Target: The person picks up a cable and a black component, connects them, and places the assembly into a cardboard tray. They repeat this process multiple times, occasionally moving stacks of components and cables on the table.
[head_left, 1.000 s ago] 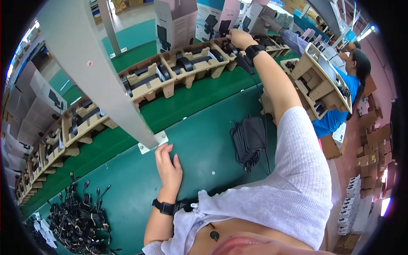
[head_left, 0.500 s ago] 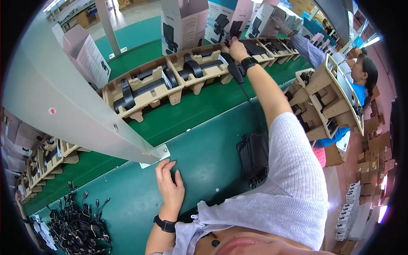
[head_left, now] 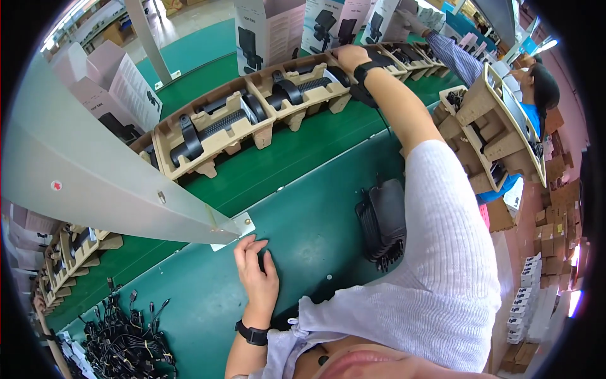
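My left hand [head_left: 259, 278] lies on the green bench, fingers apart and slightly bent, holding nothing. Its fingertips are beside the white foot plate [head_left: 245, 226] of a post. My right arm stretches to the far side, where my right hand [head_left: 351, 58] is curled over the row of trays; its fingertips and anything in them are hidden. A black piece [head_left: 362, 97] with a dangling cord shows below that wrist; I cannot tell whether the hand holds it. Left of the hand, brown moulded trays [head_left: 270, 117] carry black stand parts [head_left: 188, 143]. Near my right elbow lies a stack of black flat pieces [head_left: 386, 211].
A thick white post [head_left: 126, 183] rises at left. Bundled black cables [head_left: 129, 338] lie front left. Open printed boxes [head_left: 268, 38] stand behind the trays. Another person's sleeve [head_left: 456, 57] reaches in at far right, near stacked trays [head_left: 499, 126] and a seated co-worker [head_left: 543, 88].
My right hand has shifted slightly farther away over the trays, and more of the black stack shows beside my elbow. My left hand keeps its place by the post. The view has shifted a little.
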### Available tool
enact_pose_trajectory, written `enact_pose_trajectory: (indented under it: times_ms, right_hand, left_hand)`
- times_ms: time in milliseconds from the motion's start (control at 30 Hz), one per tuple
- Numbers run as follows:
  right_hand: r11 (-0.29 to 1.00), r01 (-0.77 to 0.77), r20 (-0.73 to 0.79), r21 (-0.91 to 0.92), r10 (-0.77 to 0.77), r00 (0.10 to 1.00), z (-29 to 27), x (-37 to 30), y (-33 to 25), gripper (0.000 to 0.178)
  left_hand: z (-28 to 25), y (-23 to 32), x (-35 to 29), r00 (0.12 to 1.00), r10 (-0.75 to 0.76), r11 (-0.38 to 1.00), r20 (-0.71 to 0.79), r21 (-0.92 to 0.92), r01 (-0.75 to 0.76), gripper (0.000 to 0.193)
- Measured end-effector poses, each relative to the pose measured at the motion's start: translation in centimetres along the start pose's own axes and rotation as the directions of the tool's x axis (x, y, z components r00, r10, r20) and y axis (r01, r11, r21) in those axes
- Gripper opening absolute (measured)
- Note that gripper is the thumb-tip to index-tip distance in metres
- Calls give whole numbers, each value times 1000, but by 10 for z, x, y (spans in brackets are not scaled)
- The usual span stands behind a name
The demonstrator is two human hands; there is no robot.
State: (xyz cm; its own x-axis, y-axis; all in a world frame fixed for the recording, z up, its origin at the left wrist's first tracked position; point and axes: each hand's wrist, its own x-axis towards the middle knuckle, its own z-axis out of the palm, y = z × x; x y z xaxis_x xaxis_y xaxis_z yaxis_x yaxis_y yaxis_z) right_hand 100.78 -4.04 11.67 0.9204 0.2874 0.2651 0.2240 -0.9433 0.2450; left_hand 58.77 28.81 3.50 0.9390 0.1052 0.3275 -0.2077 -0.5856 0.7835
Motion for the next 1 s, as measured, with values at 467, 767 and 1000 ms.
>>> enact_pose_trajectory:
  times_ms: [467, 767, 1000]
  right_hand:
    - [939, -28, -254, 344, 121, 960, 28, -31, 9, 27]
    - [933, 9, 72, 360, -37, 997, 0, -7, -5, 39]
    - [987, -46, 90, -152, 60, 994, -35, -40, -25, 42]
  left_hand:
    - [-13, -5, -6, 996, -90, 995, 24, -35, 91, 20]
    - [-16, -7, -2, 995, -86, 995, 39, 56, 84, 15]
    - [-15, -10, -1, 997, -56, 998, 47, -19, 56, 17]
